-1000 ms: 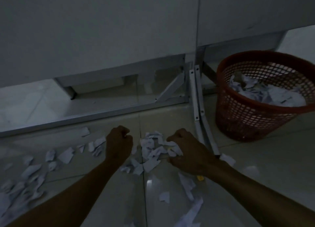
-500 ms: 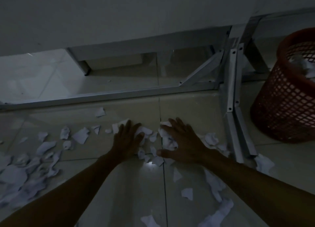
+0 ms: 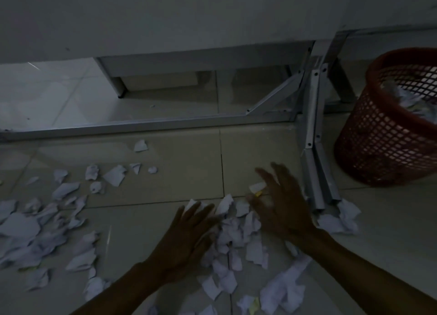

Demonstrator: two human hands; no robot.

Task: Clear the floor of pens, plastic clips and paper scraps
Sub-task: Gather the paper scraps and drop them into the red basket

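White paper scraps lie all over the dim tiled floor. A heap of scraps (image 3: 236,234) sits between my two hands. My left hand (image 3: 186,241) lies flat with straight fingers, touching the heap's left side. My right hand (image 3: 283,208) is spread, blurred, over the heap's right side, its fingers near a small yellow piece (image 3: 259,193). More scraps (image 3: 35,232) are strewn at the left. A crumpled piece (image 3: 340,217) rests by the foot of a metal leg. No pens or clips are plainly visible.
A red mesh basket (image 3: 383,149) holding paper stands at the right. A grey metal table frame (image 3: 312,130) runs across the floor behind the scraps, its leg reaching down beside my right hand. A white panel fills the top.
Both hands have slid toward me, dragging scraps into a heap between them. The view has dropped and shifted, and the basket shows a little more at the right.
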